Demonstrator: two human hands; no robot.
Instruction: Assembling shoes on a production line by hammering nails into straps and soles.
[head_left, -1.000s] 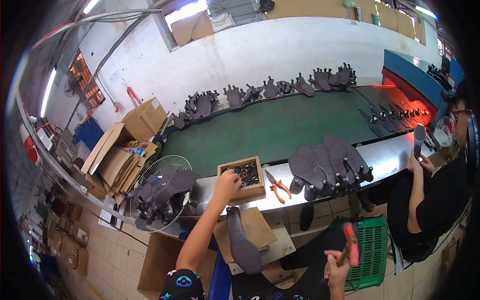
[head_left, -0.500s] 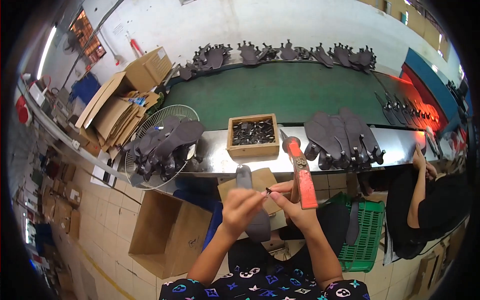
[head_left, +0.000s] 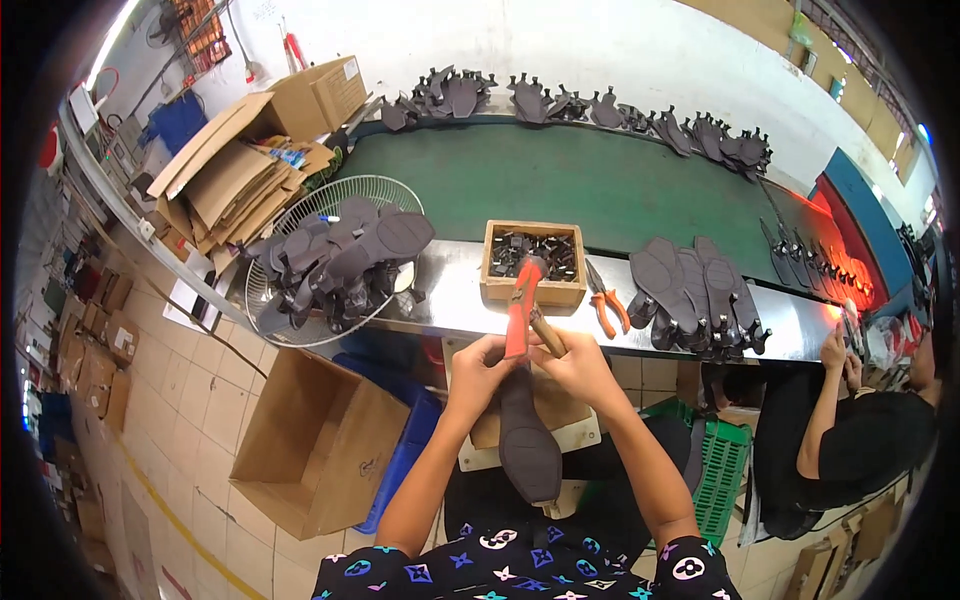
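My right hand (head_left: 578, 368) is closed round the wooden handle of a hammer with a red-painted head (head_left: 520, 318), held over the far end of a dark grey shoe sole (head_left: 528, 445). Fingers bent, my left hand (head_left: 478, 372) is at that same narrow end, and the hammer head partly covers its fingertips. What they pinch is hidden. The sole's wide end points toward me. Beneath it lies a brown pad (head_left: 488, 430) on a pale plate. Beyond my hands, a wooden box (head_left: 535, 291) of small black parts sits on the metal bench.
Orange-handled pliers (head_left: 608, 308) lie right of the box, beside stacked soles (head_left: 668, 285). A wire basket (head_left: 262, 305) of soles stands left. Beyond runs a green conveyor belt (head_left: 460, 175). A carton (head_left: 290, 440) and a green crate (head_left: 722, 480) flank me; a co-worker (head_left: 850, 420) sits right.
My hands, which were together at a small dark piece, now are at the sole's far end. The hammer has swung left over it, uncovering the pliers. The view has shifted.
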